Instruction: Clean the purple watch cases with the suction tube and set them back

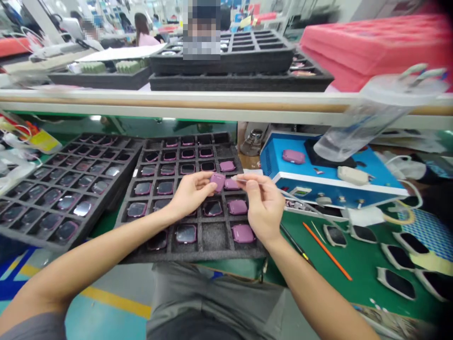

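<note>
My left hand (193, 192) is closed, pinching a purple watch case (217, 181) between thumb and fingers above a black foam tray (213, 236). Just to its right, my right hand (264, 203) is closed around a thin tool with a pale tip (239, 178) pointing at the case. A grey tube (313, 210) runs from behind that hand toward the lower right. Under the hands, the tray's right column holds several purple cases, among them one (243, 233) by the front edge. Dark-screened watches (186, 233) lie in other compartments.
A second foam tray of watches (67, 203) stands at left. A blue machine (329, 179) at right carries a purple case (293, 156) and a clear cup (354, 127). An orange stick (327, 251) and pale-framed watches (395, 283) lie on the green mat. A shelf edge (212, 107) crosses behind.
</note>
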`<state>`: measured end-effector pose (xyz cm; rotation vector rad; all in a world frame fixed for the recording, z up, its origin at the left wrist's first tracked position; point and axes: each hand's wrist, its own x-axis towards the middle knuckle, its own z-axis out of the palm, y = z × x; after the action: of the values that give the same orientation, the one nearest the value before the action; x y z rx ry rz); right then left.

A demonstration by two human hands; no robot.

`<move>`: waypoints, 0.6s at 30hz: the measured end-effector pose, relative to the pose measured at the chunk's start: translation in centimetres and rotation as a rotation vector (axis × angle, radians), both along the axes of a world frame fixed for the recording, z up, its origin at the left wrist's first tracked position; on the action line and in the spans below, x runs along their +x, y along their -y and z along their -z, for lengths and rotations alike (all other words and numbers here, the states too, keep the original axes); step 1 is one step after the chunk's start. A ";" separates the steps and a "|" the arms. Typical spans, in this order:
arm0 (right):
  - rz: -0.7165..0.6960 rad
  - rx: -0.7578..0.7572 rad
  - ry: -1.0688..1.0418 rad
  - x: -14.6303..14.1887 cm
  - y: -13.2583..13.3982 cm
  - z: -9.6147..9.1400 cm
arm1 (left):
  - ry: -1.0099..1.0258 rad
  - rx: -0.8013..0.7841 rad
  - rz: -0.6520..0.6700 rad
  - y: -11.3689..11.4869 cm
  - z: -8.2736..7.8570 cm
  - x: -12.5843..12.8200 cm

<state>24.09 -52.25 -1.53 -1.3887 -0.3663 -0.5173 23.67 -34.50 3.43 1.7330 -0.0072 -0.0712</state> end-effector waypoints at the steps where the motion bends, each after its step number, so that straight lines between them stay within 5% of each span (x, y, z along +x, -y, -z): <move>1: -0.011 -0.024 -0.012 0.0 -0.1 0.1 | -0.037 -0.080 -0.015 0.2 0.5 0.5; 5: -0.061 -0.079 -0.039 0.2 -0.3 0.5 | -0.062 -0.217 -0.017 0.7 1.7 0.6; 12: -0.050 -0.048 -0.056 0.1 -0.4 0.6 | -0.071 -0.385 -0.057 0.8 1.5 0.4; 18: -0.041 0.045 0.026 -0.1 -0.6 0.4 | 0.020 -0.326 -0.065 0.5 1.6 0.4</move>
<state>24.04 -51.64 -1.91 -1.3298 -0.4011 -0.5077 24.10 -34.96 1.81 1.4065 0.0211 -0.0039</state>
